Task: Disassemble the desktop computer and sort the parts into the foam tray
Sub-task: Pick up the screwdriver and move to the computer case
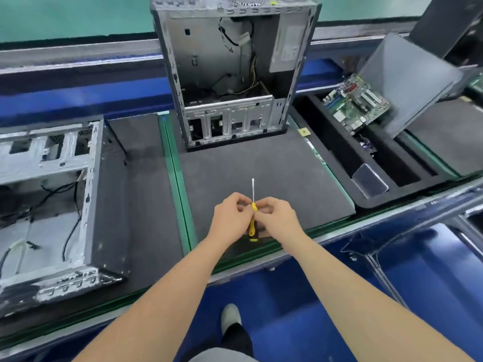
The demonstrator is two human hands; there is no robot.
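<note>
Desktop computer case upright at far worktop edge, side open, motherboard already in foam tray. Left hand and right hand both closed around screwdriver. Probably readying tool; next, reaching inside for remaining screws.

Computer case: grey metal tower, side open, standing upright at the far end of the dark mat; loose cables inside, motherboard bay bare.
Foam tray: black, long slots, just right of the mat.
Motherboard: green, tilted in the tray's far end.
Screwdriver: yellow handle, shaft pointing away, held above the mat's near edge.
</note>
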